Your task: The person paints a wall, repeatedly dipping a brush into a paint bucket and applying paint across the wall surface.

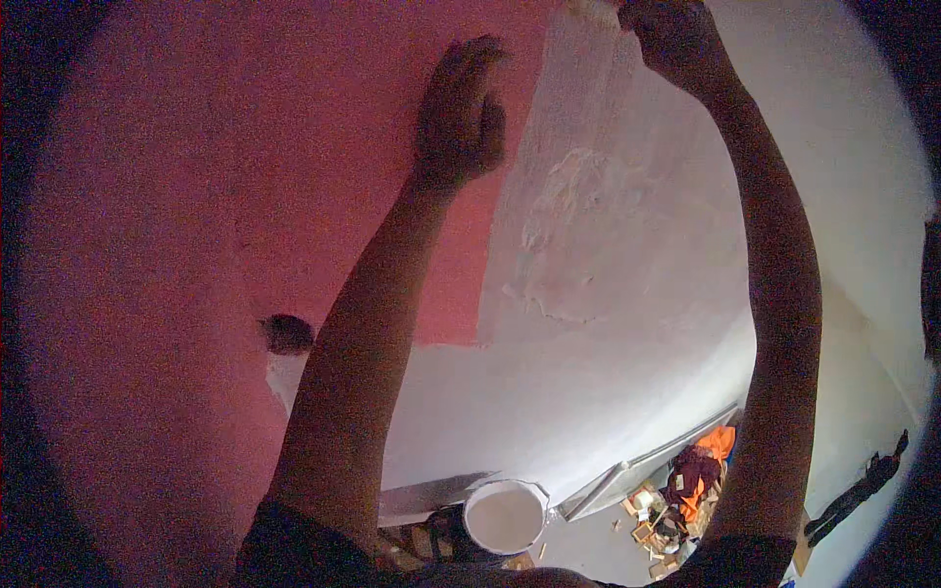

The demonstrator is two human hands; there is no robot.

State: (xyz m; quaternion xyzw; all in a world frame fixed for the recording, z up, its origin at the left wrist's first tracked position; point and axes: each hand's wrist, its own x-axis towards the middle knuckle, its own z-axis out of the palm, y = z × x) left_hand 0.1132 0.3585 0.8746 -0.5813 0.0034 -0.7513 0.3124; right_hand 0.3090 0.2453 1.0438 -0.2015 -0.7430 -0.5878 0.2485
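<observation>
My left hand is raised in front of a red-painted wall, its fingers loosely bent and the thumb apart, nothing seen in it. Whether it touches the wall I cannot tell. Higher up and to the right, my right hand is closed at the top edge of the picture, beside a pale, patchy strip of wall. What its fingers hold is dark and cut off by the edge. The pale strip has rough, raised marks and meets the red paint along a nearly straight line.
A round bucket with whitish contents stands below, close to my body. A dark round hole shows in the wall by my left forearm. On the floor at lower right lies a heap of boxes and orange and dark cloth.
</observation>
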